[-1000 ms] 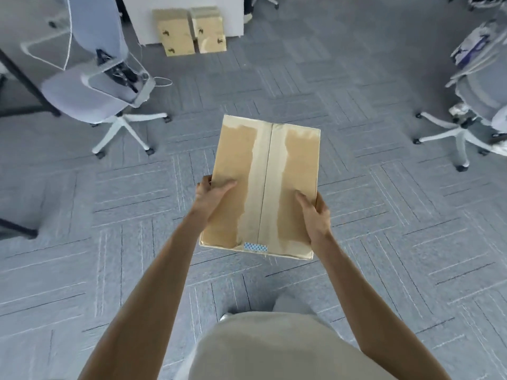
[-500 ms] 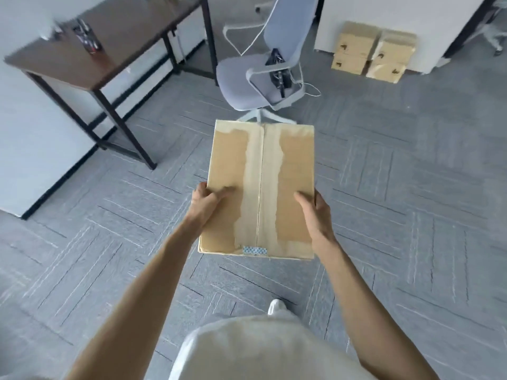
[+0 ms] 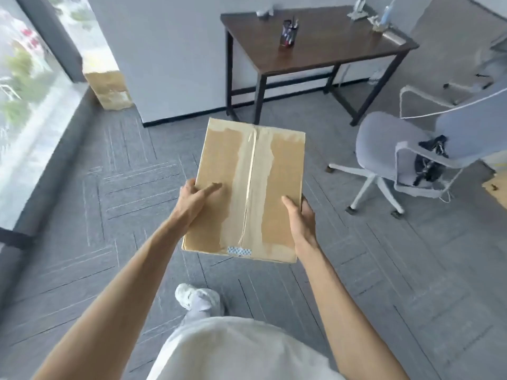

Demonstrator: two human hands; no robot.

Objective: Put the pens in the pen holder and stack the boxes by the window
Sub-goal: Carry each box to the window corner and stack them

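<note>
Two cardboard boxes show: one flat, taped carried box (image 3: 252, 187) gripped at its sides by the left hand (image 3: 196, 200) and right hand (image 3: 300, 218). The other box (image 3: 108, 89) sits beside the window (image 3: 24, 86), left of the dark wooden bench (image 3: 329, 54) bearing one pen holder (image 3: 288, 32).

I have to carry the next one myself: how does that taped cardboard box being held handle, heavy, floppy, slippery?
Probably light for its size: the left hand and right hand hold the cardboard box out in front, gripping only its near end. Likely stiff: its top stays flat with no visible sag. The glossy tape along the seam may be slicker than the bare cardboard at the edges.
</note>
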